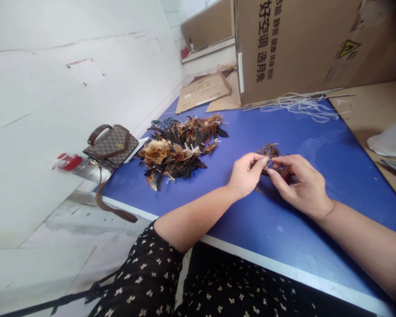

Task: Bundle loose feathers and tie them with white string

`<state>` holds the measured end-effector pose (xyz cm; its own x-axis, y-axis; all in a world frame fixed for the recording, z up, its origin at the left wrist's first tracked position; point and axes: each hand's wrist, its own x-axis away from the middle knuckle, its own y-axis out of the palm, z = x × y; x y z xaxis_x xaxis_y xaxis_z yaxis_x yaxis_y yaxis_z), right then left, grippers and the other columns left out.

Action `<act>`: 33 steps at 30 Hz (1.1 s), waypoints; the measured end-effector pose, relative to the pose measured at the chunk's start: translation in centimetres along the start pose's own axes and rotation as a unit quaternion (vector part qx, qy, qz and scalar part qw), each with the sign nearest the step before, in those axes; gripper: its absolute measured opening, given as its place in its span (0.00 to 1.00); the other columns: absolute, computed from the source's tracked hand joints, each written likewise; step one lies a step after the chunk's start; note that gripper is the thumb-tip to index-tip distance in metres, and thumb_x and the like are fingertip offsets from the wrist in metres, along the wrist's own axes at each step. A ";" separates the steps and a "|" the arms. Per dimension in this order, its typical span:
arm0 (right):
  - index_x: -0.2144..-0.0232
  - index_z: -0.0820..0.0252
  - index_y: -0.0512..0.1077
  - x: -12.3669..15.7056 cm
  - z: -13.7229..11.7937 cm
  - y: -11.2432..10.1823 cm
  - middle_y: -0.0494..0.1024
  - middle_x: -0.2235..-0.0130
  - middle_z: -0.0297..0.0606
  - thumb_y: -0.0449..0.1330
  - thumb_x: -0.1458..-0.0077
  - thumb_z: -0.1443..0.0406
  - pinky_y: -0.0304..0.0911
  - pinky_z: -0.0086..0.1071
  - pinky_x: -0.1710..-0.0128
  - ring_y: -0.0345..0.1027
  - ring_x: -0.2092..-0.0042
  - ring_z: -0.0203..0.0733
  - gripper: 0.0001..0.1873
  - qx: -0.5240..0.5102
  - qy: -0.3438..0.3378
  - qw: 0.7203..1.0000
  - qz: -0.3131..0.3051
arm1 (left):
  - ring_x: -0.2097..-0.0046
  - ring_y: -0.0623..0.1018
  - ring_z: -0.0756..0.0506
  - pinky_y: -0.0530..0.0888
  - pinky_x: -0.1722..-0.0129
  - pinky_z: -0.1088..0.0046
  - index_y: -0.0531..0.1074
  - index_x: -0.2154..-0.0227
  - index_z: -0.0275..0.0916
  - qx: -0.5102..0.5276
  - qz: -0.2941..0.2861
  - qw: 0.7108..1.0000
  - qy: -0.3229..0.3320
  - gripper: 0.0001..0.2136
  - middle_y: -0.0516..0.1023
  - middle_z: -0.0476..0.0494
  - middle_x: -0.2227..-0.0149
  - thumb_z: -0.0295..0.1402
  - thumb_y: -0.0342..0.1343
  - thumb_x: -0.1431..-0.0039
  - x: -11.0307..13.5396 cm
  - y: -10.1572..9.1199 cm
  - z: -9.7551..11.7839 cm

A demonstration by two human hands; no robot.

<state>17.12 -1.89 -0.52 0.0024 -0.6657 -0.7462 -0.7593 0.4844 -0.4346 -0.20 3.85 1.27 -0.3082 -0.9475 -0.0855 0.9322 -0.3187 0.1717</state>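
My left hand (248, 173) pinches a small bunch of brown feathers (269, 151) above the blue table, thumb pressed against the fingers. Close on its right, my right hand (298, 182) has its thumb and fingertips bent together at the near side of the same bunch. Whether the right fingers grip a feather or something thin is too small to tell. Part of the bunch is hidden behind both hands. Left of them lies a large heap of feathers (185, 152), black, brown and cream, with a few pale ties showing.
A brown patterned handbag (110, 145) and a bottle with a red cap (70, 162) are at the table's left edge. White string (298, 105) lies by a big cardboard box (300, 48) at the back. Flat cardboard (203, 91) rests on the blue table (343, 185).
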 end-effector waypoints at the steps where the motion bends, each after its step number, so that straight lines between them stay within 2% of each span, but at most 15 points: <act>1: 0.49 0.52 0.82 -0.1 0.0 0.0 0.87 0.58 0.42 0.66 0.27 0.59 0.76 0.39 0.65 0.80 0.65 0.44 0.08 0.002 -0.006 1.000 -0.005 | 0.61 0.81 0.49 0.80 0.52 0.69 0.82 0.62 0.39 -0.004 -0.010 1.000 0.004 0.10 0.84 0.47 0.66 0.39 0.72 0.31 0.0 0.0 0.0; 5: 0.57 0.51 0.82 -0.2 0.2 0.1 0.88 0.60 0.42 0.63 0.25 0.59 0.79 0.43 0.57 0.83 0.60 0.48 0.08 0.020 -0.003 1.000 -0.010 | 0.60 0.82 0.49 0.80 0.50 0.68 0.82 0.62 0.38 -0.001 -0.034 0.999 0.021 0.11 0.84 0.47 0.65 0.40 0.73 0.32 0.0 -0.1 -0.2; 13: 0.58 0.51 0.82 0.0 0.6 0.0 0.86 0.62 0.41 0.64 0.25 0.57 0.77 0.40 0.63 0.81 0.64 0.46 0.09 0.045 0.026 0.999 0.009 | 0.61 0.82 0.49 0.80 0.50 0.68 0.83 0.65 0.38 -0.015 -0.055 0.998 0.005 0.09 0.85 0.46 0.66 0.36 0.74 0.33 0.1 -0.5 0.0; 17: 0.58 0.50 0.83 0.0 0.7 -0.1 0.87 0.61 0.41 0.65 0.26 0.58 0.79 0.42 0.61 0.82 0.63 0.47 0.09 0.049 0.029 0.998 0.009 | 0.62 0.82 0.49 0.80 0.50 0.67 0.83 0.66 0.38 -0.035 -0.069 0.997 -0.001 0.09 0.85 0.46 0.66 0.35 0.75 0.34 0.0 -0.7 0.1; 22: 0.50 0.49 0.85 -0.1 0.6 -0.3 0.90 0.56 0.44 0.64 0.25 0.59 0.82 0.47 0.53 0.85 0.57 0.51 0.09 0.044 0.015 0.999 0.020 | 0.64 0.80 0.50 0.78 0.52 0.68 0.81 0.66 0.38 -0.013 -0.076 0.997 -0.028 0.12 0.83 0.48 0.69 0.39 0.75 0.34 -0.2 -0.8 0.1; 26: 0.41 0.49 0.85 -0.1 0.7 -0.2 0.90 0.52 0.46 0.64 0.26 0.63 0.84 0.46 0.51 0.87 0.55 0.50 0.16 0.029 -0.011 0.999 0.037 | 0.65 0.81 0.51 0.78 0.53 0.68 0.81 0.63 0.37 0.038 -0.065 0.995 -0.066 0.14 0.84 0.47 0.68 0.41 0.76 0.34 -0.2 -0.6 -0.2; 33: 0.36 0.47 0.85 0.3 1.2 0.0 0.90 0.48 0.46 0.62 0.25 0.66 0.85 0.45 0.48 0.88 0.51 0.49 0.21 0.006 -0.030 0.999 -0.011 | 0.65 0.82 0.50 0.79 0.52 0.66 0.80 0.63 0.36 0.054 -0.080 0.992 -0.080 0.16 0.85 0.46 0.67 0.43 0.77 0.36 -0.1 -0.5 -0.2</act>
<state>17.92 -1.40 -1.34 0.0578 -0.6413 -0.7651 -0.7504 0.4775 -0.4570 -0.61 4.11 1.04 -0.4850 -0.8738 0.0351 0.8455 -0.4583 0.2740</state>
